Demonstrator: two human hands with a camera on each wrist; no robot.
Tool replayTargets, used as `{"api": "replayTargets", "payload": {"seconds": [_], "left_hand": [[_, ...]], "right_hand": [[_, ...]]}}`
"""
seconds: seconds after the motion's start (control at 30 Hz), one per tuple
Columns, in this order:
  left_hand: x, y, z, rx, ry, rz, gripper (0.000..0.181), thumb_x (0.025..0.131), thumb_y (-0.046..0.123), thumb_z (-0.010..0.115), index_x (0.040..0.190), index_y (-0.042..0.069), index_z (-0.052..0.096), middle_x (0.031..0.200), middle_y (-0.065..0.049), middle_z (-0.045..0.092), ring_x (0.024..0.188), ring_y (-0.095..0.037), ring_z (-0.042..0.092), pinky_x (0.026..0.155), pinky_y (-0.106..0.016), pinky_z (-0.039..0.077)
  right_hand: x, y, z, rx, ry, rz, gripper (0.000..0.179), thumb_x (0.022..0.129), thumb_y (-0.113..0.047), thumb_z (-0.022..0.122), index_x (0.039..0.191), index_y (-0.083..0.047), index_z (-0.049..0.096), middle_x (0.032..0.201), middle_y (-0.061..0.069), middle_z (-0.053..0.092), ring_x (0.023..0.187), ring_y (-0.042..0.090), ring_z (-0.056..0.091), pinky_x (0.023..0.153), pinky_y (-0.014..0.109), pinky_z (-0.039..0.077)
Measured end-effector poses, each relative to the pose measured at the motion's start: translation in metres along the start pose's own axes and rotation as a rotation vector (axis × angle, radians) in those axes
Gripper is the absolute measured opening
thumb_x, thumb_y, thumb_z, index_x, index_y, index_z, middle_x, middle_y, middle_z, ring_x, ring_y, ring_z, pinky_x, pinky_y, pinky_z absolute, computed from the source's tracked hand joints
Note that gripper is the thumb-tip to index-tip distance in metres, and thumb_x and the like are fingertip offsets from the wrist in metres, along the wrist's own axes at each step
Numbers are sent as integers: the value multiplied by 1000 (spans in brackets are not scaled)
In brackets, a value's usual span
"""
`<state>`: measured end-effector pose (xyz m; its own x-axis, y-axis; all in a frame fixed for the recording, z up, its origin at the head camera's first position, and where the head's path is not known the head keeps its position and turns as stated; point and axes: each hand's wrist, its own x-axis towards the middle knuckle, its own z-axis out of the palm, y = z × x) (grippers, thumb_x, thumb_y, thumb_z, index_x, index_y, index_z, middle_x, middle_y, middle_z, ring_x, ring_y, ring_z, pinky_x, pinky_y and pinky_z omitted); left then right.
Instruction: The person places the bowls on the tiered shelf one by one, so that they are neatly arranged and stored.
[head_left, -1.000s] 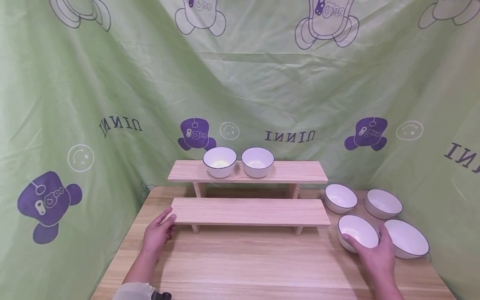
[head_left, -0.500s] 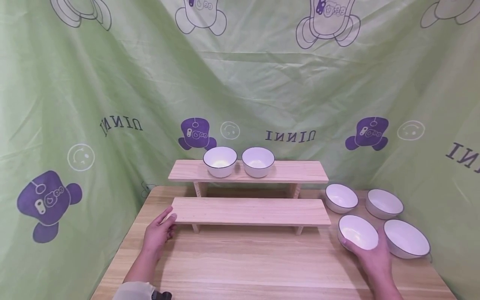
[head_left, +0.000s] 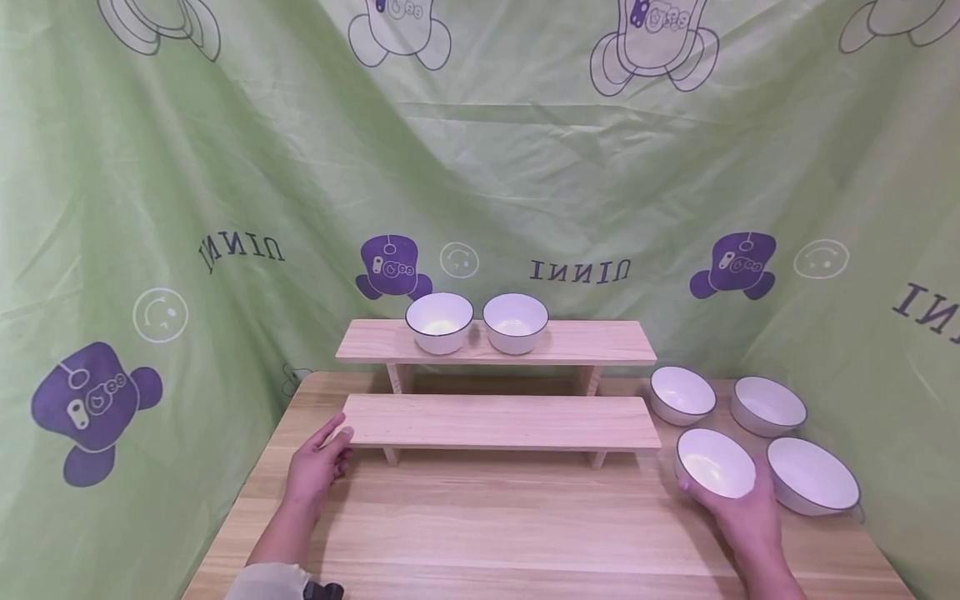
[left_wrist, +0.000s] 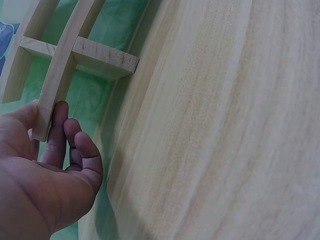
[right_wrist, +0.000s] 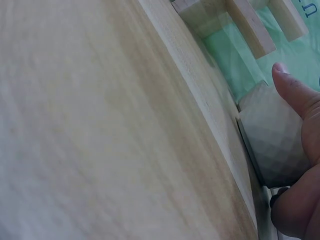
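Note:
My left hand (head_left: 313,471) pinches the left end of the lower wooden shelf board (head_left: 498,421). In the left wrist view, the thumb lies on one face of the board's end (left_wrist: 44,117) and a finger on the other, with the remaining fingers curled. My right hand (head_left: 750,521) grips a white, dark-rimmed bowl (head_left: 716,462) on the right of the table, thumb at its left side and fingers at its right. The right wrist view shows the faceted outer wall of a bowl (right_wrist: 275,140) beside the thumb; part of the hand is cut off there.
Two white bowls, left (head_left: 439,325) and right (head_left: 515,323), stand on the upper shelf board (head_left: 592,342). Three more surround the gripped one: back (head_left: 681,396), back right (head_left: 768,407) and right (head_left: 813,475). A green printed curtain (head_left: 480,167) hangs behind the wooden table (head_left: 487,533).
My right hand has shifted slightly left, its thumb lower along the bowl's left side and its fingers drawn in against the right side. The left hand has stayed on the shelf end.

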<state>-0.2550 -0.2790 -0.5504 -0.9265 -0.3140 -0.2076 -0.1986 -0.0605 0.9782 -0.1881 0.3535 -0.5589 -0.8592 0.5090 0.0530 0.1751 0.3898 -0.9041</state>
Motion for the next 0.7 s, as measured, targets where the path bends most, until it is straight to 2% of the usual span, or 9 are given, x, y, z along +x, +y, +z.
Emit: {"api": "replayTargets", "payload": {"seconds": [0.37,0.6,0.7], "left_hand": [[1,-1,0,-9,-10,-4,66,94,39,78,153,21,53,85,8,69,87,-11,65,73,-26,58],[-1,2,1,1,-11,-3,65,95,39,77,153,21,52,86,7,69,86,-10,65,74,-26,58],[-1,1,0,1,-8,-2,66,95,39,77,153,21,53,86,7,69,86,-11,65,74,-26,58]], "right_hand": [[1,1,0,-16,7,1,134,74,-26,96,167,-8,1,164,32,22,149,47,25,126,53,15],[3,1,-1,-52,21,-24,119,73,-27,97,162,-4,22,153,30,39,138,45,37,120,59,26],[4,1,-1,-46,25,-30,116,72,-26,97,160,-4,26,151,29,40,136,43,38,119,57,27]]}}
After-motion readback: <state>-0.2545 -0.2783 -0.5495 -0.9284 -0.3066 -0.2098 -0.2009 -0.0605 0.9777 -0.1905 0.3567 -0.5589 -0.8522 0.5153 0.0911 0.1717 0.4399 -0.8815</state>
